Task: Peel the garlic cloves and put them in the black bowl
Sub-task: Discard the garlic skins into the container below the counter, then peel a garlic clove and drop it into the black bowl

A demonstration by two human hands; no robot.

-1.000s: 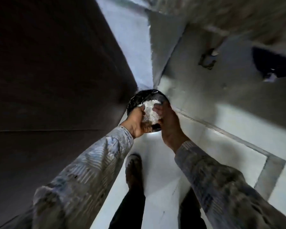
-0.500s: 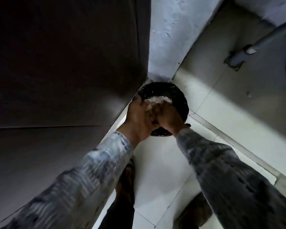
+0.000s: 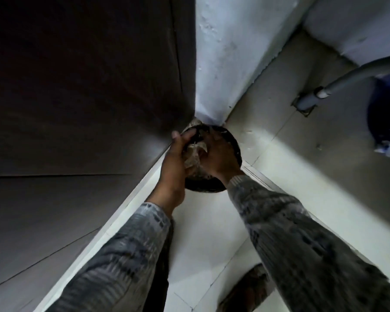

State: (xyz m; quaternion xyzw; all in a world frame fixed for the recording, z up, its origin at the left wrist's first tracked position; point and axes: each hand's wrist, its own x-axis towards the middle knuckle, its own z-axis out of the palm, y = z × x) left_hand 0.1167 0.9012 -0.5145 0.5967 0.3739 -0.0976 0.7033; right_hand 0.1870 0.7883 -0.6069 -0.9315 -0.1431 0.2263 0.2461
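The dark panel [image 3: 77, 86] is the largest thing and fills all the space left of the black bowl [image 3: 234, 149]. Its lower edge runs down to the bowl. The pale tiled floor [image 3: 212, 233] spreads below and right of the bowl, up to the bottom of the view. A white wall [image 3: 230, 52] with a rough surface rises directly above the bowl, and its foot meets the bowl's far rim.

Two patterned grey sleeves come up from below the bowl, the left sleeve [image 3: 122, 255] and the right sleeve [image 3: 302, 255]. Far to the right of the bowl there is a blue container [image 3: 385, 109] at the edge of the view. A grey pipe [image 3: 347, 79] runs between that container and the bowl, well apart from the bowl. Below the bowl, near the right sleeve, a foot [image 3: 248, 287] is blurred.

The black bowl itself sits in the corner where panel, wall and floor meet. The left hand [image 3: 176, 163] and the right hand [image 3: 221, 158] are above its opening and cover most of it. Both hands are curled toward each other and hold a pale crumpled mass [image 3: 195, 154] between them, the left from the left side and the right from the right side. I cannot tell if garlic cloves lie inside the bowl.
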